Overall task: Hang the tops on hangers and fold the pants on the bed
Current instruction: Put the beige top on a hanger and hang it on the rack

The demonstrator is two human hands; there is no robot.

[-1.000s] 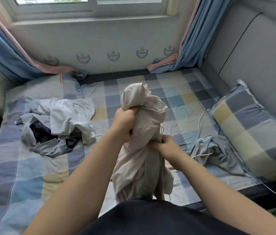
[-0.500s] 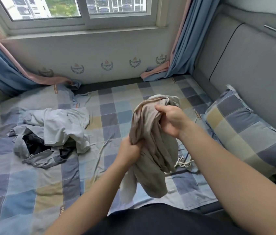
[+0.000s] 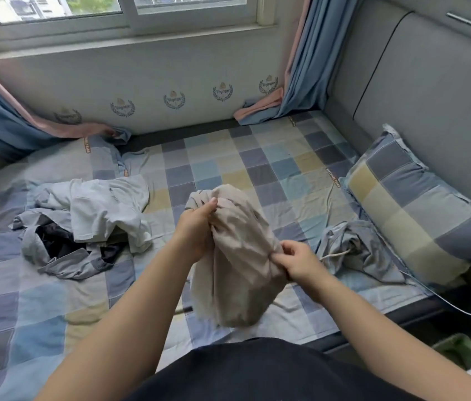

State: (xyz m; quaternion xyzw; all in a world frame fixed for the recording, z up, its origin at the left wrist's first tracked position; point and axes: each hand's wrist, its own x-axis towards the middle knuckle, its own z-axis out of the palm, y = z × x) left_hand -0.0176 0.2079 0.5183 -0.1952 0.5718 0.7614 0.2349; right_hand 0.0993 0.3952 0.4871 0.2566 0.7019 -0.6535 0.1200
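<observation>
Garment [image 3: 240, 256], beige, light and limp, bunched above the bed [image 3: 257, 169], clamped high in left hand [image 3: 196, 230], pinched lower by right hand [image 3: 298, 260]; probably best held along a hem.

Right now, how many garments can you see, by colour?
Beige garment, gripped by left hand and right hand: 1
White top: 1
Dark garment: 1
Left grey garment, right grey garment: 2
Total: 5; more may lie hidden.
</observation>
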